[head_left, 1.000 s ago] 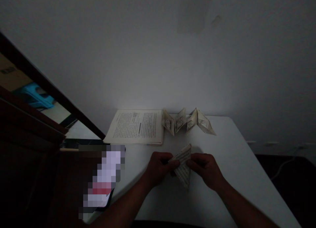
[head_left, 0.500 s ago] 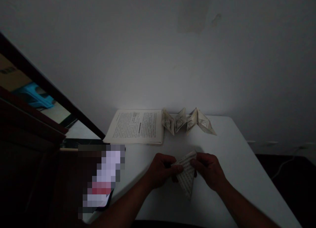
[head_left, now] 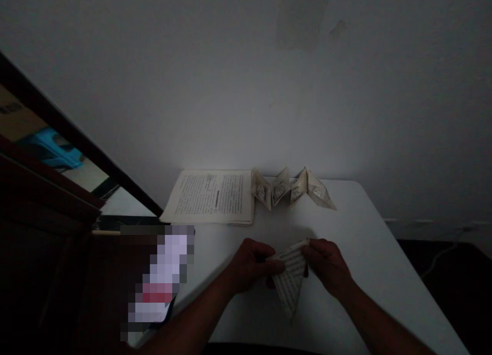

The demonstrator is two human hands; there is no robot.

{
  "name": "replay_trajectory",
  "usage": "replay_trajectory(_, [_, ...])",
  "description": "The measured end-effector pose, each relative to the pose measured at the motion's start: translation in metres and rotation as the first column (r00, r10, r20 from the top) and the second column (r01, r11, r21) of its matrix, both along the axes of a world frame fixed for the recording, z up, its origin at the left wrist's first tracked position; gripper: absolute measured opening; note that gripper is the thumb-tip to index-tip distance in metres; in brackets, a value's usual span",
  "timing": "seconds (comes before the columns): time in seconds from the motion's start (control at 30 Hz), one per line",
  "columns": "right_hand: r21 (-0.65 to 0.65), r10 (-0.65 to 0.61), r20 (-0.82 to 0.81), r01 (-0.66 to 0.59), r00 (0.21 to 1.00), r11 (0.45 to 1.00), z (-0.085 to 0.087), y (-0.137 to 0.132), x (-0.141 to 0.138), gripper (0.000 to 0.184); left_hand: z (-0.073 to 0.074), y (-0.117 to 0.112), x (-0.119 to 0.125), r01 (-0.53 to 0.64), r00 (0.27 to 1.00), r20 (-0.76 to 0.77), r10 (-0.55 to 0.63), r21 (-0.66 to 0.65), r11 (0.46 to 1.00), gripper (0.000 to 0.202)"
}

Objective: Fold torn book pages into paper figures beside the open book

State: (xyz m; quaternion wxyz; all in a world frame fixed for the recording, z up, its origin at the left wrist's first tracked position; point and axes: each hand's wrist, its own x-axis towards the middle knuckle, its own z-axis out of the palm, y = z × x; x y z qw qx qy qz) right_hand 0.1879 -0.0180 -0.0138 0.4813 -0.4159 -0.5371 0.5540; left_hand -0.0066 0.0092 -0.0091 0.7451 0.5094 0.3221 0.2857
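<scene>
A printed sheet folded into a triangle, the folded paper (head_left: 291,280), is held above the table with its point toward me. My left hand (head_left: 253,265) pinches its left corner, thumb on top and fingers underneath. At the upper right corner, my right hand (head_left: 326,262) grips the paper between thumb and fingers. Beyond both hands stand several folded paper boats (head_left: 282,188) in a row, made of similar printed paper. The underside of the held paper is hidden.
Left of the paper boats lies a printed book (head_left: 209,196) on the white table (head_left: 365,242). A blurred-out phone (head_left: 165,278) rests at the table's left edge. The wall (head_left: 230,88) rises behind. A dark-framed mirror (head_left: 77,134) leans at left.
The right hand has shifted slightly right and down along with its corner. The folded paper's lower point has moved a little toward me. My left hand is nearly still.
</scene>
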Motion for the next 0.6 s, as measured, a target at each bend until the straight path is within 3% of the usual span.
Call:
replay_trajectory(0.13, [-0.032, -0.086, -0.009, 0.086, 0.996, 0.996, -0.004, -0.0016, 0.001, 0.04, 0.0013, -0.0004, 0.0004, 0.019, 0.999, 0.027, -0.019, -0.023, 1.0, 0.031])
replay_trajectory(0.47, [-0.055, -0.069, -0.016, 0.068, 0.998, 0.996, -0.0085, -0.0009, 0.0022, 0.046, 0.0041, 0.0002, -0.0005, 0.05, 0.999, 0.011, -0.05, -0.016, 0.999, 0.034])
replay_trajectory(0.6, [-0.018, -0.011, -0.072, 0.01, 0.997, 1.0, -0.0073, 0.0005, 0.0026, 0.045, 0.0022, 0.001, -0.0009, -0.014, 1.0, 0.015, 0.014, 0.016, 1.0, 0.035])
